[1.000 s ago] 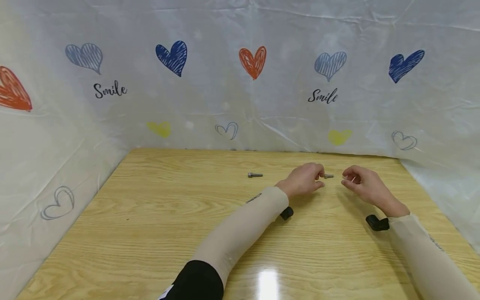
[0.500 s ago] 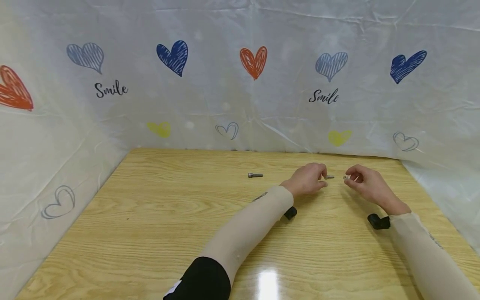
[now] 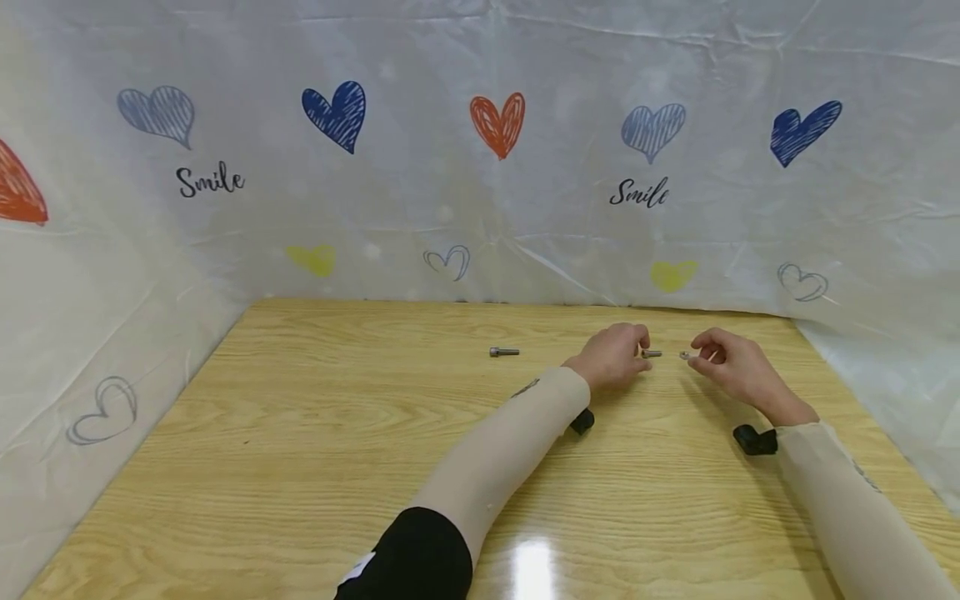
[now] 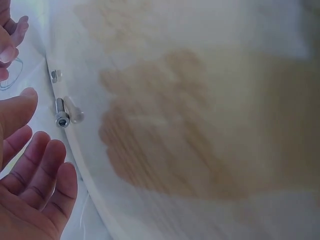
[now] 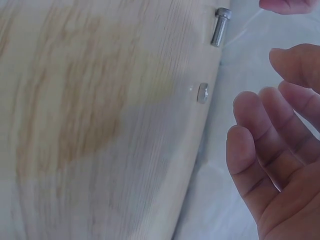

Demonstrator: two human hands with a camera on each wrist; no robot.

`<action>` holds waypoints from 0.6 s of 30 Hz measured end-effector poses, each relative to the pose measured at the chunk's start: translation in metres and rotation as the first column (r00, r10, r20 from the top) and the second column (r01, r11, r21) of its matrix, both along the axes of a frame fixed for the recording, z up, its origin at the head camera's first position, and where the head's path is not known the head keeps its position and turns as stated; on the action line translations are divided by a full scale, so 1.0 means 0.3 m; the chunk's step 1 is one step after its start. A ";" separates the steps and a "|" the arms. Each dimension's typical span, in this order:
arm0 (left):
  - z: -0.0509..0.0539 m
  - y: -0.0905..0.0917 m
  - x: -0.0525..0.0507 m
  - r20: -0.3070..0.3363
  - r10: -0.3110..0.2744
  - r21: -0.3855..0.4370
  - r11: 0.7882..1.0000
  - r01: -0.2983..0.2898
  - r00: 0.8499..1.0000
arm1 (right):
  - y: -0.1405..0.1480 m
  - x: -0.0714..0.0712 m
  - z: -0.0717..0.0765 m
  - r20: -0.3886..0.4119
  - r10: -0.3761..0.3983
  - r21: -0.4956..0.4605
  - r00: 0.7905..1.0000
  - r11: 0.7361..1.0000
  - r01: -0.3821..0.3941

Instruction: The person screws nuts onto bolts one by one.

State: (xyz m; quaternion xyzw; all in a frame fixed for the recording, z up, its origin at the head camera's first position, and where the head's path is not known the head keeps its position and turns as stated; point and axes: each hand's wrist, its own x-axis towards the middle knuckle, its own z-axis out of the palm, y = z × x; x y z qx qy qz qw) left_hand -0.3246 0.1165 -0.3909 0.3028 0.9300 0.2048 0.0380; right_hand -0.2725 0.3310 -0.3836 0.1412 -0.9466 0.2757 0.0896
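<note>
Evidently the tabletop [image 3: 300,458] alone bears one bolt [image 3: 652,354] and the nut [image 3: 684,355], right of centre in the head view; left hand [image 3: 611,354] and right hand [image 3: 735,367] curve loosely nearby, gripping neither.

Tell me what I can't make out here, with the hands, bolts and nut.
- Nut: inner threads too small in any view.
- Bolt farther from the hands: socket shape too small in the head view.
- Left hand: mostly cut off by the right wrist view's top edge.
- Red heart at far left: cut off by the head view's left edge.
</note>
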 end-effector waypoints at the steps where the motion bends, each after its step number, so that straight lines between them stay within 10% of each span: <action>1: -0.001 0.002 -0.003 0.008 0.003 0.005 1.000 -0.003 1.000 | 0.002 -0.001 -0.001 -0.003 -0.002 0.000 1.000 1.000 0.002; 18: -0.019 0.038 -0.031 0.012 0.014 0.025 1.000 -0.015 1.000 | 0.023 -0.010 -0.008 0.003 -0.008 0.002 1.000 1.000 0.008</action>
